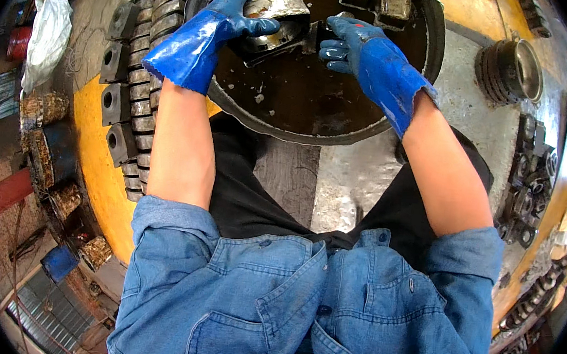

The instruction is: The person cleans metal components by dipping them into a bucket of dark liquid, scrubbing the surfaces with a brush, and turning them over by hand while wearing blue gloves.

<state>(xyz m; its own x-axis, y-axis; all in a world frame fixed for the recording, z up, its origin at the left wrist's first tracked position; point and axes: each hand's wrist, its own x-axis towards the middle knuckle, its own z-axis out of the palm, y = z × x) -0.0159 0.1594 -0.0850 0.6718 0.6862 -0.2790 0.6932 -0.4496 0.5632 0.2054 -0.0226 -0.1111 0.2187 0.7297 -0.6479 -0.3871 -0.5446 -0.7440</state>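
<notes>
In front of me a wide round black tub [328, 139] holds dark brown liquid with pale flecks. My left hand [234, 16], in a blue rubber glove, grips a shiny curved metal part [279, 4] over the tub's left side, thumb and fingers spread around its left edge. My right hand [359, 44], gloved alike, is closed just right of that part. A small dark piece [310, 37] shows between the right fingers and the metal part; its kind is not clear. Two blocky metal pieces [393, 2] sit at the tub's far side.
Left of the tub stand rows of ribbed metal parts [143, 88] and dark blocks with round holes [111, 100]. A stack of metal rings [512, 71] stands at the right. Beyond are many small metal parts [529, 180]. A white plastic bag [48, 38] lies far left.
</notes>
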